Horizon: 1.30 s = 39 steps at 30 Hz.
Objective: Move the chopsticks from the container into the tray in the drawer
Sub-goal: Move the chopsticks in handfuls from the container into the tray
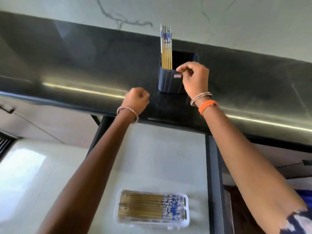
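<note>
A dark blue container (pixel 167 81) stands on the black counter (pixel 67 68). Several wooden chopsticks with blue-and-white patterned tops (pixel 166 48) stand upright in its left side. My right hand (pixel 194 76) is at the container's front rim, thumb and forefinger pinched together, and I cannot tell if they grip the rim. My left hand (pixel 137 100) is a closed fist with nothing in it, at the counter's edge left of the container. Below, in the open white drawer (pixel 152 157), a clear white tray (pixel 184 211) holds several chopsticks (pixel 143 206) lying flat.
A pale marbled wall (pixel 219 22) rises behind the counter. The drawer's dark side rail (pixel 213 174) runs along its right. A glossy white surface (pixel 25 174) lies at lower left.
</note>
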Each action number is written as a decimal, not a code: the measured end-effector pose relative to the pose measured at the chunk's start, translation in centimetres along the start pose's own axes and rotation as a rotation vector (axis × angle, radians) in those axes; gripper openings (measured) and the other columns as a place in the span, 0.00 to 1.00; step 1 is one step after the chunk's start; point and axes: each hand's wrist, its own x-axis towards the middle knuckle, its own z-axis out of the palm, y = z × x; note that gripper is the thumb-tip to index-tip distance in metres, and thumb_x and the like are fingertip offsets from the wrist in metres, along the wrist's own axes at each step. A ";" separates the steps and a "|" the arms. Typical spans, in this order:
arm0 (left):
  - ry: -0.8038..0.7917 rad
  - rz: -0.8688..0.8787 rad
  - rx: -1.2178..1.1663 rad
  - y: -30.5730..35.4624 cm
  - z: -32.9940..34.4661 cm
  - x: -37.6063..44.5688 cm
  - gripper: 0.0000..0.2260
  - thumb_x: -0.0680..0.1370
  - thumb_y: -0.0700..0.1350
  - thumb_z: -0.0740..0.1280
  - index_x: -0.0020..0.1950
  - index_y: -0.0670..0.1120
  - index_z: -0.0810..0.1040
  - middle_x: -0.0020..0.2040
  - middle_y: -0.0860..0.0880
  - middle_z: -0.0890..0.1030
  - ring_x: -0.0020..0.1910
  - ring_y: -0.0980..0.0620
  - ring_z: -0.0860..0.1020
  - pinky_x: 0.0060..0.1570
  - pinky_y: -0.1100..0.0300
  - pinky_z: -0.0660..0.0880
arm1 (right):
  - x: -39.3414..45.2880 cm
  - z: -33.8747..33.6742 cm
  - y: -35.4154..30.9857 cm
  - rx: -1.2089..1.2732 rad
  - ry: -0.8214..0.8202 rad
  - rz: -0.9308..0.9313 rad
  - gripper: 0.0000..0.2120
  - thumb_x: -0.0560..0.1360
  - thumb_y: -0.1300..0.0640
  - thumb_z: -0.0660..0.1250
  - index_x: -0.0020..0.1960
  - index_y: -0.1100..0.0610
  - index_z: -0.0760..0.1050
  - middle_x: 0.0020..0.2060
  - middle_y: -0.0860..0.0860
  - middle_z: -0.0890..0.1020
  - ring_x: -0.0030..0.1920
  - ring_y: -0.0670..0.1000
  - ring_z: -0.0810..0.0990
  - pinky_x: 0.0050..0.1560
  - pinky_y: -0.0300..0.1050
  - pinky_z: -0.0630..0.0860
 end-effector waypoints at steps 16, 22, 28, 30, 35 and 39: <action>0.038 0.168 -0.011 7.1 0.9 13.5 0.15 0.75 0.47 0.67 0.60 0.42 0.73 0.54 0.43 0.80 0.47 0.46 0.78 0.48 0.54 0.78 | 15.1 8.7 2.7 -0.162 -0.149 0.389 0.07 0.73 0.51 0.68 0.45 0.54 0.81 0.42 0.51 0.84 0.47 0.53 0.78 0.57 0.51 0.64; 0.114 0.237 -0.024 7.9 -0.1 11.5 0.12 0.76 0.42 0.65 0.58 0.43 0.75 0.53 0.44 0.80 0.48 0.50 0.77 0.45 0.62 0.73 | 15.1 4.2 -0.3 0.083 0.112 0.339 0.07 0.73 0.59 0.68 0.41 0.62 0.82 0.39 0.58 0.86 0.42 0.55 0.84 0.49 0.52 0.80; 0.230 0.448 -0.082 12.2 -1.9 5.9 0.11 0.77 0.39 0.61 0.59 0.43 0.75 0.58 0.44 0.79 0.57 0.46 0.78 0.57 0.55 0.75 | 13.5 -3.6 -7.3 0.579 0.243 0.293 0.05 0.74 0.62 0.68 0.39 0.58 0.79 0.37 0.58 0.83 0.40 0.54 0.84 0.40 0.49 0.82; 0.174 0.489 0.095 12.8 -2.5 4.0 0.14 0.79 0.44 0.58 0.64 0.45 0.72 0.62 0.44 0.75 0.61 0.45 0.74 0.61 0.47 0.72 | 11.4 -5.7 -9.3 0.710 0.251 0.307 0.05 0.74 0.60 0.68 0.40 0.57 0.79 0.37 0.55 0.84 0.41 0.52 0.84 0.36 0.44 0.81; -0.179 0.415 0.251 9.4 -4.0 -2.2 0.14 0.79 0.42 0.53 0.36 0.50 0.71 0.33 0.50 0.76 0.34 0.47 0.72 0.37 0.55 0.72 | 3.3 -7.3 -9.6 0.923 0.226 0.551 0.06 0.75 0.61 0.67 0.40 0.55 0.78 0.31 0.48 0.85 0.36 0.47 0.85 0.33 0.41 0.80; -0.317 0.341 0.428 3.5 -4.0 -6.5 0.15 0.78 0.40 0.56 0.31 0.50 0.67 0.33 0.46 0.73 0.35 0.47 0.69 0.35 0.58 0.65 | -5.6 -5.5 -6.0 -0.016 0.264 0.494 0.23 0.76 0.56 0.65 0.67 0.65 0.67 0.64 0.63 0.74 0.65 0.61 0.72 0.67 0.57 0.68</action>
